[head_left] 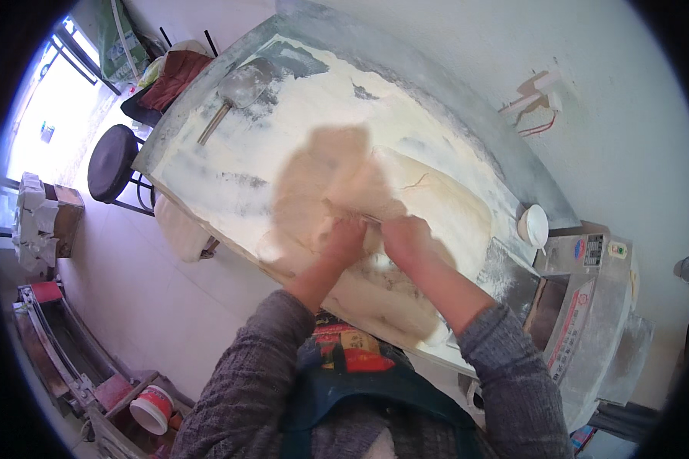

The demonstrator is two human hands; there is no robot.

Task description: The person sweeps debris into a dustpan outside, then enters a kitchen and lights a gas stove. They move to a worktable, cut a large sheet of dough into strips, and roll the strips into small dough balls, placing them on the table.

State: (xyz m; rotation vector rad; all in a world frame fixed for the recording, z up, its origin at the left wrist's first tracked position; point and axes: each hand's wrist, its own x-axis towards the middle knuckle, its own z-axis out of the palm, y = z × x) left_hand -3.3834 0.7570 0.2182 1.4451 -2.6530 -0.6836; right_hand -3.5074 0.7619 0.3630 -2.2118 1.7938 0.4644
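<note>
the dough (455, 206) lies on the floury table (241, 157), right of the middle and just beyond the two hands. it is a broad, pale, rounded slab; its long axis runs slantwise from far left to near right, roughly along the table's far edge. both ends are blunt, so neither reads as a front. a thin crease marks its top toward the far left end. its left part, by the hands, blurs into a shaded patch, and where it stops there i cannot tell.

the left hand (346, 239) is bent into a loose fist at the dough's near left side. the right hand (407, 239) is curled the same way, just right of it. the fingers of both are narrow and folded in; whether they pinch dough or something thin between them, i cannot tell.

at the far left of the table a metal scoop (246, 83) lies with its handle pointing near left. a white cup (534, 226) stands at the right end.

the machine (586, 260) at the right bears a red-and-white strip with writing, a dark plate of small print and a green-and-yellow sticker. the apron (356, 348) has a red and gold printed patch.
</note>
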